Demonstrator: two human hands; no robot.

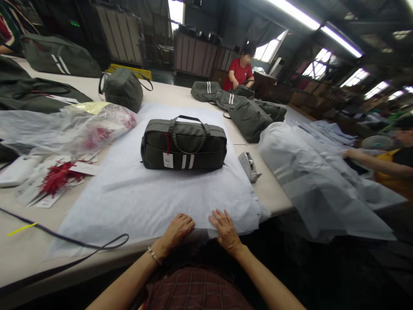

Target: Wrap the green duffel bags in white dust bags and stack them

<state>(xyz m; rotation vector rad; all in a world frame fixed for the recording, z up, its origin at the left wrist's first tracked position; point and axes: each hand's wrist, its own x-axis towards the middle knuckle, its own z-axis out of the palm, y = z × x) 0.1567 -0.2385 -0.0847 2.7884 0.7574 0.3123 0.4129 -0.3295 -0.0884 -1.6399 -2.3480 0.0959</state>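
Note:
A dark green duffel bag (183, 144) with two white stripes stands upright on a stack of thin white sheets (155, 202). From its handle a white tag (168, 160) hangs on a red cord. My left hand (176, 234) rests on the near edge of the sheets, its fingers slightly bent and holding nothing. Beside it, my right hand (227, 232) lies flat on the same edge with fingers spread. Both hands are apart from the bag.
Left lie red-corded tags (60, 178), a plastic bag (97, 125) and a black strap (87, 245). A grey tape dispenser (249, 167) sits right of the sheets. More green bags (247, 118) stand farther back. Co-workers are behind the table and at right, near translucent plastic (309, 172).

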